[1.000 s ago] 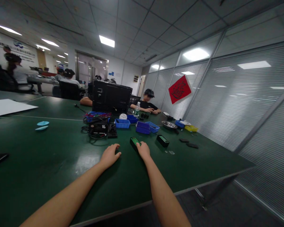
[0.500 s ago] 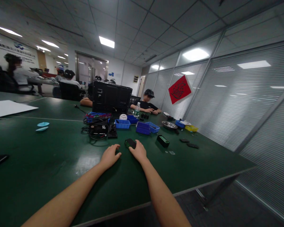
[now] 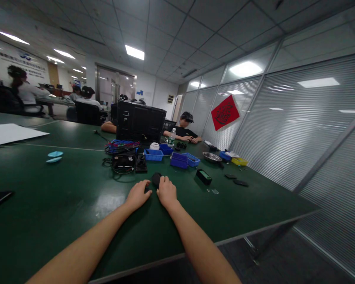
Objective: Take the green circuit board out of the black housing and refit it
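Observation:
At the middle of the green table (image 3: 85, 197), my right hand (image 3: 167, 192) is closed on a small black case (image 3: 156, 179). Its dark side faces up, and the fingers cover its right part. Just to the left, my left hand (image 3: 138, 195) rests low over the tabletop with curled fingers. Something small and dark shows between its thumb and fingers, too hidden to name. A second black case (image 3: 204, 176) with a green top lies to the right of my right hand. Near it are a small clear piece (image 3: 215, 191) and a tiny ring (image 3: 208, 190).
Beyond my hands stand blue bins (image 3: 179, 160), a black device with cables (image 3: 123, 161), a baseball (image 3: 154, 146), a water bottle (image 3: 171, 138) and a monitor (image 3: 140, 120). To the right are a metal bowl (image 3: 212, 157) and flat black pieces (image 3: 240, 183). A person (image 3: 185, 128) sits opposite.
My right hand has shifted left and nearer with the black case. The case has turned, and the green circuit-like face seen before is out of sight. My left hand has barely moved.

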The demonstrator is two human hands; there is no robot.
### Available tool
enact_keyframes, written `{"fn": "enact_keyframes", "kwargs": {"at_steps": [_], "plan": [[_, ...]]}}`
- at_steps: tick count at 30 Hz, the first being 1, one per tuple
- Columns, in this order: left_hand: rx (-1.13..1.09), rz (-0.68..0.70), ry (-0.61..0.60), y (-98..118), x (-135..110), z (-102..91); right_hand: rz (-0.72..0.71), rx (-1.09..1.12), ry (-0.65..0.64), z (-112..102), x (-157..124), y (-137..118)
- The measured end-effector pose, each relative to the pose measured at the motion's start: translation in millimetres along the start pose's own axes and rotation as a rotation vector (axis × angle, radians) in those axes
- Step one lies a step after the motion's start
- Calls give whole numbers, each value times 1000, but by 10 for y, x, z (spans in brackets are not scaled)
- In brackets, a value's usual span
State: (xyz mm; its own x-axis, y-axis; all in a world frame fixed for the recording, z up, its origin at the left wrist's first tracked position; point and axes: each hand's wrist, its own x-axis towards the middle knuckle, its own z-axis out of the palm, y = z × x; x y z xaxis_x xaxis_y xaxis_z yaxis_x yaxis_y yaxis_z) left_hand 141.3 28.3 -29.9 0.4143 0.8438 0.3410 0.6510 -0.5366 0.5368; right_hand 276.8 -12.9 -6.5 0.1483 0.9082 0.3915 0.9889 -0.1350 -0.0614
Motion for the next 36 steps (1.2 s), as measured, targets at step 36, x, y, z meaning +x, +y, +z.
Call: {"fn": "enact_keyframes", "kwargs": {"at_steps": [36], "plan": [[-122, 20, 112, 49, -18, 0, 128, 1150, -163, 254, 89, 5]]}}
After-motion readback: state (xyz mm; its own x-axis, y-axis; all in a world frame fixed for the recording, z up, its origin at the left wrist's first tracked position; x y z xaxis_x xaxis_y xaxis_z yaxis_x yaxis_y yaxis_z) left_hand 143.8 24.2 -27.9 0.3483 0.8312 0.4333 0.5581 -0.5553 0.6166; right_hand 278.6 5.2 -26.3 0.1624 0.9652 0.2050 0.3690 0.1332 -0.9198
